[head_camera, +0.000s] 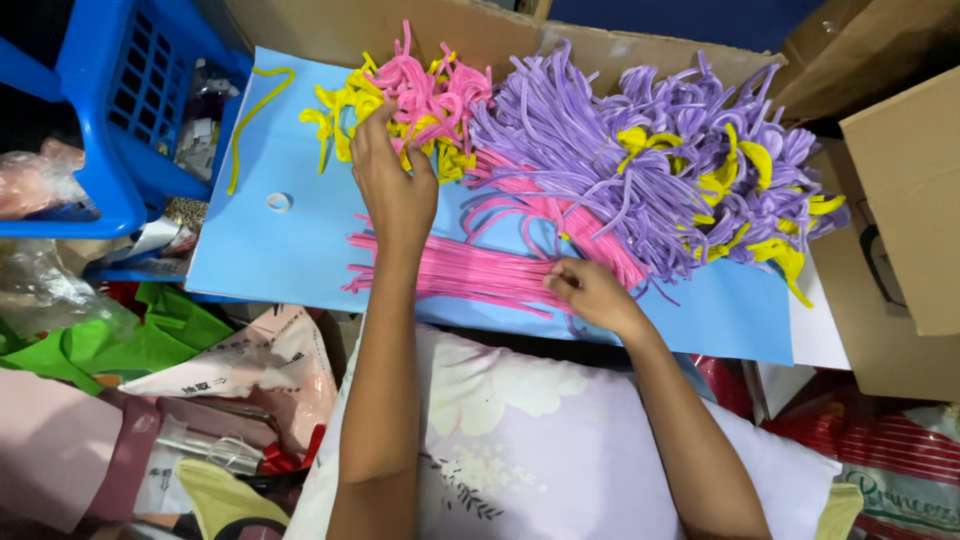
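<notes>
Your left hand (392, 185) presses flat on the pink flower heads (425, 95) just ahead, while your right hand (585, 290) pinches the pink stems (470, 270), which run sideways between both hands.

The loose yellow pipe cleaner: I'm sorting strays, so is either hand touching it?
No: the loose yellow pipe cleaner lies alone on the blue sheet, apart from the left hand and right hand.

bare blue board (270, 250) left, cardboard boxes (900, 200) right

pipe-cleaner flowers (560, 170) on board (270, 250), basket (120, 100) apparently left
</notes>
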